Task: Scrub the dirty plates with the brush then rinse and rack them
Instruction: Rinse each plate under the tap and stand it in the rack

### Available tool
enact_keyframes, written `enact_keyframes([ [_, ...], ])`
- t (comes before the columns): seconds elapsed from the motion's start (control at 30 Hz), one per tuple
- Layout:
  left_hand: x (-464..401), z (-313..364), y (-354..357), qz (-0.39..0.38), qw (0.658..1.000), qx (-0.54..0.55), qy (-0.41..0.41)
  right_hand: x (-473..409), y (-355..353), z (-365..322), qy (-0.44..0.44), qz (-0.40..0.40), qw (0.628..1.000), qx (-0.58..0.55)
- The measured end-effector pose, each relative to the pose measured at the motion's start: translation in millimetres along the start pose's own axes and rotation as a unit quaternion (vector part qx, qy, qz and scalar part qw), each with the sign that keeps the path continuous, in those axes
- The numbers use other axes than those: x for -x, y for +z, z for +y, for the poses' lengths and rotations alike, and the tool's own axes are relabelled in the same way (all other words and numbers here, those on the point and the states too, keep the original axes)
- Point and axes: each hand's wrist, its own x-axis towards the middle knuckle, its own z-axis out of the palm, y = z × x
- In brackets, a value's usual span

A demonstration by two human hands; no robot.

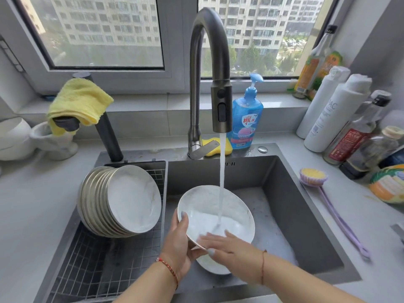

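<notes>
Under running water, white marbled plate (209, 206) glistens.

both forearms bare, no sleeves in view. left hand (178, 248): thin red braided cord bracelet (169, 271) round the wrist, w/ a small pale bead near the top; thumbnail painted pale grey-blue. right hand (227, 244): thinner red-brown string (263, 266) round the wrist, small knot or bead at its upper end; thumbnail same pale polish. no rings, no watch. fingers of right hand blurred, other nails can't be made out.
</notes>
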Motion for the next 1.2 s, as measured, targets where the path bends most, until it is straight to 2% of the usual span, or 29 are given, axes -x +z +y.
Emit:
enact_keyframes([
  [0.07, 1.0, -2.4, 1.2, -0.009, 1.0, -0.025, -0.005, -19.0, 1.6, -7.9, -0.024, -0.018, 0.999, -0.037],
  [0.17, 1.1, -4.6, 3.6, -0.031, 0.997, -0.077, -0.001, -47.4, -6.3, -5.0, -0.021, 0.008, 0.999, 0.04],
  [0.3, 2.3, -1.7, 7.4, -0.035, 0.996, -0.078, -0.007, -62.0, -26.3, 25.1, 0.076, 0.025, 0.995, 0.052],
  [0.4, 3.2, 0.9, 10.6, -0.026, 0.997, -0.075, -0.006, -51.4, -37.0, 49.5, 0.14, 0.02, 0.976, 0.165],
  [0.47, 3.7, 1.7, 9.1, -0.019, 0.997, -0.077, -0.003, -34.5, -38.4, 51.3, 0.148, -0.021, 0.955, 0.255],
  [0.53, 2.4, 1.7, 6.6, -0.012, 0.996, -0.089, 0.004, -14.2, -33.9, 47.5, 0.14, -0.062, 0.946, 0.285],
  [0.63, -1.0, 1.0, 2.8, -0.01, 0.995, -0.102, 0.014, 6.4, -18.1, 37.8, 0.106, -0.088, 0.97, 0.201],
  [0.73, -0.6, -1.3, 3.3, -0.012, 0.995, -0.099, 0.008, 1.4, 3.0, 26.6, 0.053, -0.072, 0.996, -0.009],
  [0.8, 1.1, -3.5, 5.7, -0.006, 0.995, -0.097, -0.001, -16.7, 14.8, 14.6, 0.047, -0.061, 0.981, -0.176],
  [0.83, 2.0, -5.2, 7.0, -0.001, 0.995, -0.098, -0.004, -27.5, 20.6, 10.9, 0.023, -0.058, 0.977, -0.205],
  [0.9, 3.6, -8.3, 9.5, -0.002, 0.995, -0.1, -0.009, -42.3, 20.6, 0.5, 0.004, -0.034, 0.98, -0.196],
  [1.0, 7.6, -9.7, 14.3, -0.018, 0.995, -0.102, -0.007, -57.0, 7.4, 2.8, 0.041, 0.039, 0.985, -0.16],
  [1.13, 10.4, -8.5, 20.1, -0.025, 0.995, -0.099, -0.008, -55.2, -19.5, 27.1, 0.143, 0.112, 0.978, -0.107],
  [1.2, 10.4, -7.6, 22.1, -0.013, 0.995, -0.095, -0.011, -44.3, -29.2, 40.0, 0.171, 0.12, 0.978, 0.009],
])
